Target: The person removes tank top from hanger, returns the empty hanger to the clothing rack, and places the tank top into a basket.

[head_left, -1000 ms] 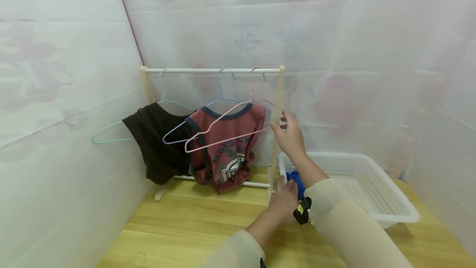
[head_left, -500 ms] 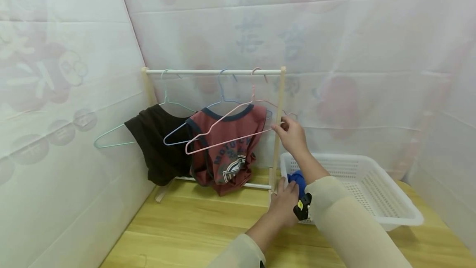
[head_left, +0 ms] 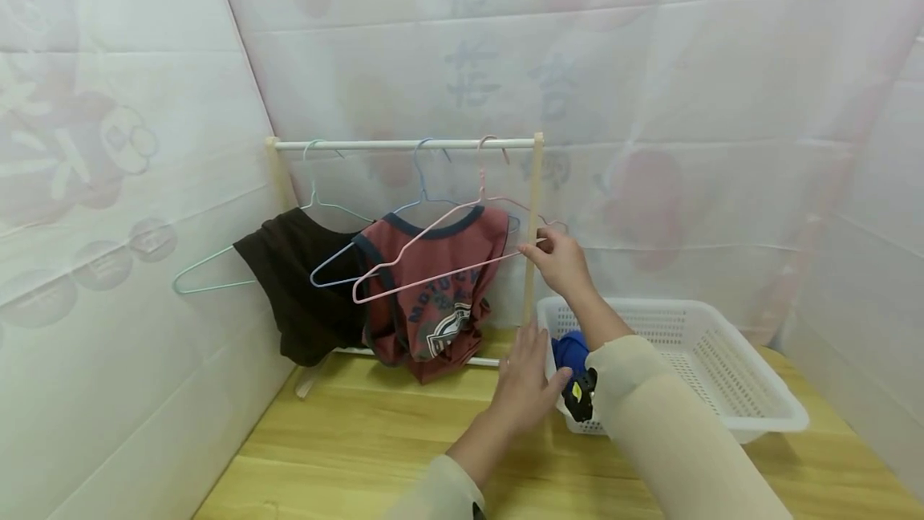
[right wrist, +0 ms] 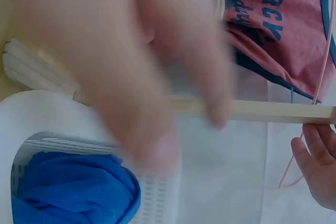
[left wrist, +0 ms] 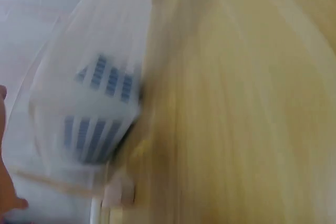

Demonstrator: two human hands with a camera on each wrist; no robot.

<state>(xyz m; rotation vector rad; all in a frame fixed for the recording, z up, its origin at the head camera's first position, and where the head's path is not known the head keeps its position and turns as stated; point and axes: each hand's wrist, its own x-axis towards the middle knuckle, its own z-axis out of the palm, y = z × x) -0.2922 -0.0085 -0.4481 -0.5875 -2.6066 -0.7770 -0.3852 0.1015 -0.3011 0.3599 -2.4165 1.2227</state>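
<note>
My right hand (head_left: 565, 267) pinches the lower bar of the pink hanger (head_left: 482, 180) at the rack's right post (head_left: 535, 191). That hanger hangs on the rail with no garment on it. Lower down, my left hand (head_left: 523, 383) is beside the near left corner of the white basket (head_left: 787, 424), fingers straight and holding nothing. It looms large and blurred in the right wrist view. Bunched blue cloth (right wrist: 79, 187) lies in the basket. Behind the pink hanger, a red sleeveless shirt (head_left: 462, 239) hangs on a blue hanger.
A dark garment (head_left: 310, 287) hangs on a green hanger (head_left: 209, 263) at the rack's left. The rack stands on a wooden table (head_left: 325, 456), close to pale sheet walls (head_left: 686, 103) at the back and sides. The left wrist view is blurred.
My left hand has come off the area at the post's foot and shifted left, fingers straightening. My right hand's fingers, spread before, have closed on the pink hanger's bar.
</note>
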